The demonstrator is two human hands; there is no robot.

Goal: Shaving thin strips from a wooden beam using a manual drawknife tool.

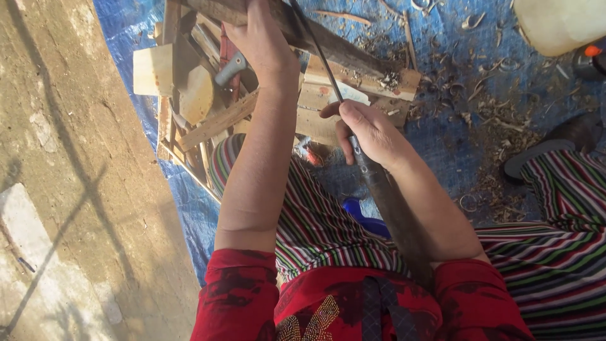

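My left hand (264,39) presses down on a long dark wooden piece (353,53) that lies slanted across a stack of boards. My right hand (369,131) is closed around a long tool (379,183) with a thick dark handle running back along my forearm and a thin metal blade (319,53) reaching up to the wooden piece. The blade tip is hidden near my left hand. I sit on the ground in striped trousers with my knees apart.
Cut boards and offcuts (189,95) are piled at upper left, with a grey-handled tool (230,68) among them. Wood shavings (492,120) cover the blue tarp (442,145). A pale plastic container (555,22) stands at top right, a sandal (549,148) beside it. Bare concrete (76,189) lies left.
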